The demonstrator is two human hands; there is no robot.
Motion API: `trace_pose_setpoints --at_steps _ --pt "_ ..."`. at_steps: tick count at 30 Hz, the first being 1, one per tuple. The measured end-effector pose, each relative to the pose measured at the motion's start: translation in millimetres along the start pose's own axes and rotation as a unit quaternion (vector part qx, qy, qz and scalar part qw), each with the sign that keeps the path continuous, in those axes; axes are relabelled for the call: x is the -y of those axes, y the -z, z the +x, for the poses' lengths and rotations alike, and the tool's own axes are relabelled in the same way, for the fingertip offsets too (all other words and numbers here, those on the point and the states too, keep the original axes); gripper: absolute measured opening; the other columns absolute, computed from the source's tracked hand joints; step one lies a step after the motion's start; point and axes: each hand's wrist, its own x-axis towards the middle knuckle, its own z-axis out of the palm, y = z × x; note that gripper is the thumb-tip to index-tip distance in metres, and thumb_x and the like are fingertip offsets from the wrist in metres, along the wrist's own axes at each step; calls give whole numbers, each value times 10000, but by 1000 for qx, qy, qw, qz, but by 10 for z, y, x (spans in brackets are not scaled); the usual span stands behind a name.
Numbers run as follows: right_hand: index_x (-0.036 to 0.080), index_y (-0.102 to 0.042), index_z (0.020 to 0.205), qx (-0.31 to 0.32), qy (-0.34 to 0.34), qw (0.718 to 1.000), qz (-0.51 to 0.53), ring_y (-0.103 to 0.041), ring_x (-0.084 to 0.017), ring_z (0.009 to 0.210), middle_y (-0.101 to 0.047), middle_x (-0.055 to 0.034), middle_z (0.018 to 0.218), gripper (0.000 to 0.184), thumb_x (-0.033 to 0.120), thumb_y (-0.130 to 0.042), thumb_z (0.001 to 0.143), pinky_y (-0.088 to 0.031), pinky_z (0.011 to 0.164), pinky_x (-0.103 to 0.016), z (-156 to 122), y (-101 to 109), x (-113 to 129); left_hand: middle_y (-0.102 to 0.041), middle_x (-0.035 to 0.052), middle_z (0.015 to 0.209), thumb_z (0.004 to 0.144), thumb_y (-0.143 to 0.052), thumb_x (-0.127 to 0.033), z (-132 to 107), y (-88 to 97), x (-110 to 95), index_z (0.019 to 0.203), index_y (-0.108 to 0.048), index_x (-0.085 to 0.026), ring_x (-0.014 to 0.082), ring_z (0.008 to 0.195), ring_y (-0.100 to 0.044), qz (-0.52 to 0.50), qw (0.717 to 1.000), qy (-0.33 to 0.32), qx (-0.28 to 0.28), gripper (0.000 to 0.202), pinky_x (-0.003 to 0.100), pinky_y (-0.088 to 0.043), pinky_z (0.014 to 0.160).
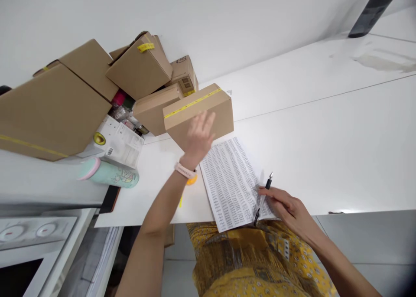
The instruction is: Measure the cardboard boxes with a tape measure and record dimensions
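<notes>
My left hand [199,134] reaches forward with its fingers stretched out, slightly blurred, in front of a closed cardboard box [211,115] with yellow tape along its top. Whether the fingers touch the box I cannot tell. My right hand [289,208] is at the right edge of a printed sheet [227,180] covered in rows of small text. A black and clear pen [268,183] is in its fingers, metal tip pointing away from me. The sheet lies on the white table, and its near corner hangs over the front edge.
Several cardboard boxes [139,67] are piled at the back left, a large one [48,110] nearest. Beside them are a white printed package [120,141] and a mint bottle [113,173] lying on its side. A white appliance with knobs [29,232] stands at lower left.
</notes>
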Motion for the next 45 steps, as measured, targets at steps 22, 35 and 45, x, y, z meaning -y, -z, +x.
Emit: trace_pose_setpoints --at_steps 22,35,45 --pt "214 -641 1112 -149 -93 942 287 -663 -239 964 -716 -89 1004 420 525 -674 832 -506 881 -414 1181 195 81 -66 146 1654 853 -545 -587 -138 -1043 -562 1560 -174 -135 261 1530 35 -182 948 72 251 917 492 3 1230" --pt "213 -623 898 -114 -121 966 200 -507 -143 658 -630 -13 791 352 502 -751 743 -385 587 -288 1399 58 -129 -152 128 1645 802 -620 -623 -167 -1235 -508 1516 -300 -160 251 1532 -50 -180 961 56 203 909 474 -11 1240" --pt "205 -583 850 -108 -109 982 108 -559 -155 681 -612 -27 779 287 491 -607 868 -449 628 -307 1121 63 -78 -88 115 1655 743 -668 -656 -170 -1215 -464 1522 -313 -206 279 1530 18 -197 952 29 234 967 499 13 1230"
